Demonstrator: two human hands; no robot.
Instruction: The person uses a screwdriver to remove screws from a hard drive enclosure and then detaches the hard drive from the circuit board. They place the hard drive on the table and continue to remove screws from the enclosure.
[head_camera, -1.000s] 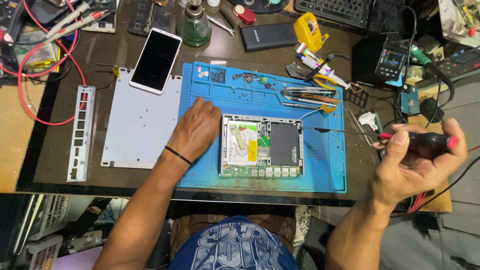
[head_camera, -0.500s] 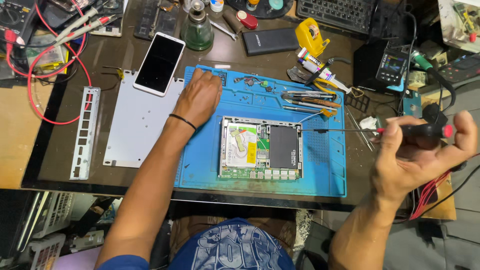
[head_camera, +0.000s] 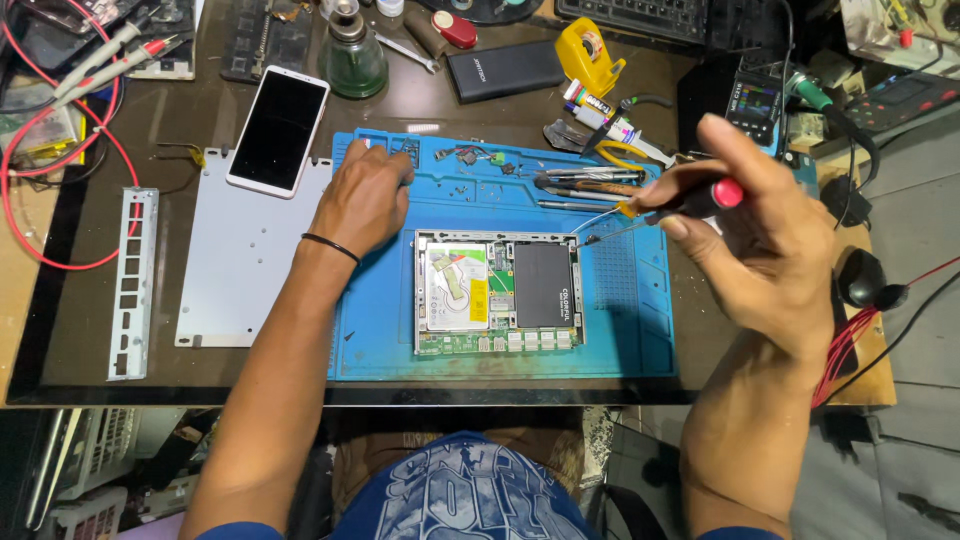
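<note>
Open case: the small computer (head_camera: 498, 292) lies lid off on my blue mat (head_camera: 640, 340), closest to me, drives showing.
Right hand: my right hand (head_camera: 765, 235) grips the red-and-black screwdriver (head_camera: 655, 208), its tip at the case's upper right corner.
Left hand: my left hand (head_camera: 365, 195) rests knuckles up, fingers curled, at the mat's top left trays; I cannot tell whether it holds anything.
Beyond: a white phone (head_camera: 278, 130) lies on the grey panel (head_camera: 240, 260).

red-capped screwdriver (head_camera: 655, 205) slanted, tip over open computer case (head_camera: 498, 292)

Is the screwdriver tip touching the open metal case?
Cannot tell. In the head view the screwdriver tip ends right at the case top right corner; no gap or contact shows plainly.
</note>
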